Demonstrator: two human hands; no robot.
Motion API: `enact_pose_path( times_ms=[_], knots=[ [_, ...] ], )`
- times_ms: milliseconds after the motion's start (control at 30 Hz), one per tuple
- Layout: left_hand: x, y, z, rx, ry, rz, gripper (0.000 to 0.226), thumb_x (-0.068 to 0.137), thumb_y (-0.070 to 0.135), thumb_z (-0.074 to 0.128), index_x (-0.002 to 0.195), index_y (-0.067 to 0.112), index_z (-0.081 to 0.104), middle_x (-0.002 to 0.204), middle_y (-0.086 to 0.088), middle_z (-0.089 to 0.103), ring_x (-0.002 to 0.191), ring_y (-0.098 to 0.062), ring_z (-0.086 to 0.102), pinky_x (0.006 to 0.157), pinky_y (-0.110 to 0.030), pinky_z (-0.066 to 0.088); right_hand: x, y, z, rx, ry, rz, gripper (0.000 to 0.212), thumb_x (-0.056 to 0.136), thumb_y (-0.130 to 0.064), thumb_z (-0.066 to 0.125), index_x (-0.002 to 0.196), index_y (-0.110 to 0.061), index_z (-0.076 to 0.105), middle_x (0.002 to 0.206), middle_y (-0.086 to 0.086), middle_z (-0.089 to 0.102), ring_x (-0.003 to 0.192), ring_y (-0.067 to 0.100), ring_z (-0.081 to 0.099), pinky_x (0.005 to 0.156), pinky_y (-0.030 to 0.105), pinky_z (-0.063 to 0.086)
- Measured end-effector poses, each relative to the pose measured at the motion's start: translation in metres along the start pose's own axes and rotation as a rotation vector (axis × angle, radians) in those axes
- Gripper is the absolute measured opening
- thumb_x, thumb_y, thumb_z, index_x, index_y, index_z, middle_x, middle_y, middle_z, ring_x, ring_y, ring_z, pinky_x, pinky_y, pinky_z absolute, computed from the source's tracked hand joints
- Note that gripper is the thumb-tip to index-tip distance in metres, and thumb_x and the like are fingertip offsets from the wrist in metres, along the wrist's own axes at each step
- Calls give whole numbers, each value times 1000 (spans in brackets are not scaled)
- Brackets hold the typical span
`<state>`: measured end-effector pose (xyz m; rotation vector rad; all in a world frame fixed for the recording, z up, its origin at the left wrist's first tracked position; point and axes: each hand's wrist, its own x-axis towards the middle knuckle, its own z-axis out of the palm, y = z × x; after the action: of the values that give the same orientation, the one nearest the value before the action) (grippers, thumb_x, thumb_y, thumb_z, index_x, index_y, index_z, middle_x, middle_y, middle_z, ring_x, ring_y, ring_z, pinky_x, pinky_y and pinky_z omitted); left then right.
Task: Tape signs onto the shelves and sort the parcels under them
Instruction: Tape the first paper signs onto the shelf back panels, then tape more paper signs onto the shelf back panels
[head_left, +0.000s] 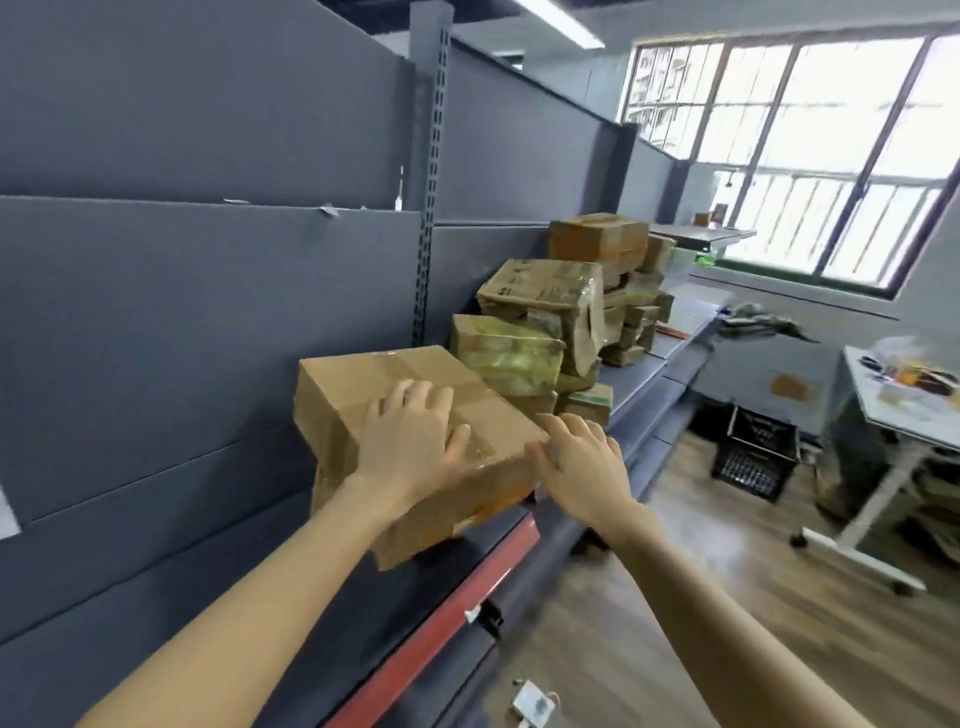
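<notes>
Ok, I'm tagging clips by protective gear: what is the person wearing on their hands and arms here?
Nothing visible. The left hand and right hand are bare, no gloves, rings or watch, and the left forearm and right forearm are uncovered to the frame's edge, with no sleeves or wristbands.

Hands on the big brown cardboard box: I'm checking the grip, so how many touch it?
2. The left hand lies flat on top of the big brown cardboard box; the right hand touches its right corner.

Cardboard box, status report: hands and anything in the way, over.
Left hand flat on cardboard box top. Right hand open at its right corner. Parcel pile close beyond it.
</notes>
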<state>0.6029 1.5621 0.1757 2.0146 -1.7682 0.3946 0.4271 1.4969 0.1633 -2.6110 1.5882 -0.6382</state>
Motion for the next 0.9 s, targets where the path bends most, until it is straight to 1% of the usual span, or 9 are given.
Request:
enact_pose_path(
  times_ms=[100, 200, 367, 500, 600, 667, 733, 800, 900],
  knots=[
    [9, 69, 25, -38, -27, 60, 51, 93, 44, 34, 131, 15, 49, 138, -6, 47, 131, -27, 37, 100, -39, 33, -22, 73, -8, -16, -34, 89, 43, 99, -38, 36, 138, -21, 42, 138, 3, 46, 131, 28, 35, 104, 40, 27],
    [14, 134, 59, -96, -77, 154, 54, 79, 44, 33, 97, 8, 69, 99, -11, 67, 96, -34, 63, 75, -41, 49, -46, 145, -11, -36, -58, 193, 54, 93, -47, 24, 136, -22, 44, 137, 2, 47, 129, 27, 37, 103, 37, 28],
    [14, 221, 119, -77, -148, 223, 45, 74, 42, 42, 83, 8, 71, 81, -9, 69, 76, -32, 66, 59, -36, 51, -87, 243, -11, -75, -113, 332, 42, 98, -39, 33, 134, -21, 46, 137, 3, 47, 127, 26, 38, 100, 35, 30],
    [15, 272, 157, -89, -301, 289, 39, 76, 38, 53, 91, 6, 70, 89, -11, 68, 84, -35, 63, 65, -40, 49, -113, 296, -9, -121, -163, 416, 41, 99, -38, 35, 136, -21, 43, 137, 3, 47, 128, 26, 39, 100, 35, 30],
    [21, 300, 177, -94, -320, 339, 37, 71, 38, 53, 81, 7, 71, 77, -10, 67, 72, -34, 64, 57, -38, 49, -121, 326, -3, -136, -195, 467, 43, 100, -39, 33, 137, -21, 41, 137, 4, 47, 128, 27, 39, 99, 34, 31],
    [28, 314, 195, -113, -326, 363, 38, 69, 36, 55, 83, 5, 71, 78, -13, 68, 73, -36, 64, 60, -39, 50, -123, 342, 2, -132, -217, 500, 44, 99, -40, 33, 140, -22, 39, 138, 4, 46, 129, 27, 38, 101, 36, 31],
    [34, 329, 210, -125, -371, 381, 42, 76, 37, 52, 95, 4, 70, 90, -16, 68, 86, -37, 62, 71, -41, 49, -124, 359, 10, -129, -240, 533, 46, 99, -41, 34, 140, -22, 38, 139, 4, 45, 130, 27, 36, 102, 37, 31],
    [44, 343, 228, -111, -402, 400, 44, 91, 39, 46, 117, 7, 61, 116, -13, 61, 110, -34, 53, 86, -39, 41, -123, 376, 19, -132, -264, 566, 45, 99, -41, 34, 140, -22, 39, 139, 5, 44, 129, 28, 36, 102, 37, 32],
    [66, 363, 262, -71, -403, 450, 44, 96, 43, 37, 128, 15, 48, 129, -6, 51, 121, -26, 43, 92, -35, 35, -111, 402, 31, -149, -296, 623, 43, 98, -41, 35, 136, -21, 42, 138, 5, 45, 128, 28, 37, 100, 36, 33]
  ],
)
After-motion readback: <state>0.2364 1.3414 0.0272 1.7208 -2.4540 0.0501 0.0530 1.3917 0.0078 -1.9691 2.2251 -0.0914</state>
